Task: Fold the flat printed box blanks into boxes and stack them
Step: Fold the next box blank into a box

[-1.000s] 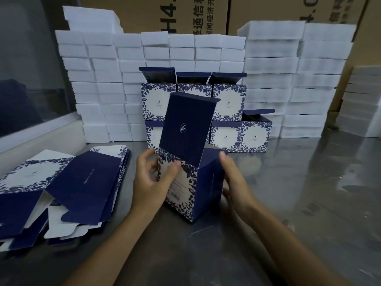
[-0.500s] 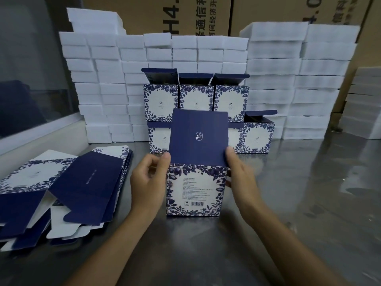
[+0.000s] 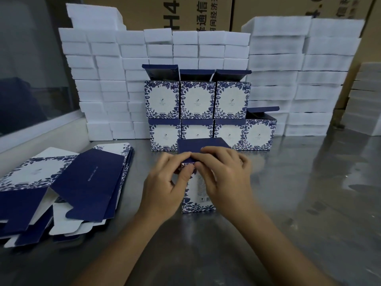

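Note:
A blue-and-white floral box (image 3: 195, 200) stands upright on the metal table (image 3: 288, 193) in front of me. Its navy lid (image 3: 198, 146) is folded down over the top. My left hand (image 3: 165, 182) and my right hand (image 3: 224, 174) meet at the lid's front edge, fingers curled and pinching the tuck flap; they hide most of the box's front. Behind it stands a stack of folded boxes (image 3: 196, 100), several below and three on top, lids up. A pile of flat box blanks (image 3: 68, 186) lies to the left.
Walls of white foam blocks (image 3: 107, 79) rise behind the folded boxes and at the right (image 3: 299, 79). Brown cartons (image 3: 185, 13) stand at the back. A glass pane and ledge (image 3: 31, 131) border the left.
The box has been turned square to me and its raised navy lid folded down over the top. Both hands moved from the box's sides to the lid's front edge.

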`<move>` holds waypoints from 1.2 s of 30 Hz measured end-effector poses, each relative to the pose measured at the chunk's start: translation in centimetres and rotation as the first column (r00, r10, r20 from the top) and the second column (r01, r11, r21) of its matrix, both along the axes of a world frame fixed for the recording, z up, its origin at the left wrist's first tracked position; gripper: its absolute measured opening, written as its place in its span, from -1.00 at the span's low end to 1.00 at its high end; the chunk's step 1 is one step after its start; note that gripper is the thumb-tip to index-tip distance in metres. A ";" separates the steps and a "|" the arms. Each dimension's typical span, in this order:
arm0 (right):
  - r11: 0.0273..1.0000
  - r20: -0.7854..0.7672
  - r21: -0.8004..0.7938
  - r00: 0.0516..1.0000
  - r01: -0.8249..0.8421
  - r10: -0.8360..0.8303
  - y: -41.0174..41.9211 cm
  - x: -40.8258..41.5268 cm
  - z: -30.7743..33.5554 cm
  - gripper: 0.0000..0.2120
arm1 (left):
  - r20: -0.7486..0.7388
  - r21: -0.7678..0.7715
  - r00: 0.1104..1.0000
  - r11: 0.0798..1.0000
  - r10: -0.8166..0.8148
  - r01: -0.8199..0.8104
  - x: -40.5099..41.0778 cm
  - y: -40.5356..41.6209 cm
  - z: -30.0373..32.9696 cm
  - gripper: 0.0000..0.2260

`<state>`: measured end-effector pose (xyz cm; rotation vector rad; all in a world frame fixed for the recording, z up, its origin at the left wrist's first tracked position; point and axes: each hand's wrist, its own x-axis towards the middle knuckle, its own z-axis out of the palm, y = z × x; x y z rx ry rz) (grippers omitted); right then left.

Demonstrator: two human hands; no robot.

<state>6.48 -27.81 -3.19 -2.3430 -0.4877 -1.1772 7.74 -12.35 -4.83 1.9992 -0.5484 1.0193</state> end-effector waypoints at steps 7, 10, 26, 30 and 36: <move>0.998 0.048 0.000 0.997 0.061 -0.061 0.9 0.0 -0.3 -0.75 | 0.084 0.018 0.993 0.996 0.085 -0.087 -0.9 -1.2 0.4 -0.69; 0.998 0.065 0.011 0.995 0.070 -0.070 1.1 0.1 -0.3 -0.75 | 0.083 0.021 0.992 0.995 0.097 -0.099 -1.0 -1.3 0.5 -0.69; 0.914 0.026 0.369 0.985 -0.167 0.170 -2.0 1.7 -0.7 -0.93 | 0.079 0.027 0.986 0.988 0.148 -0.150 -0.5 -0.7 0.0 -0.73; 0.824 0.011 0.533 0.975 -0.193 0.221 -2.2 2.0 -0.9 -0.96 | 0.083 0.012 0.985 0.988 0.152 -0.154 -0.4 -0.5 0.0 -0.74; 0.741 0.063 0.628 0.965 -0.238 0.256 -2.5 2.5 -1.2 -0.88 | 0.089 -0.011 0.985 0.989 0.147 -0.147 -0.4 -0.5 0.0 -0.74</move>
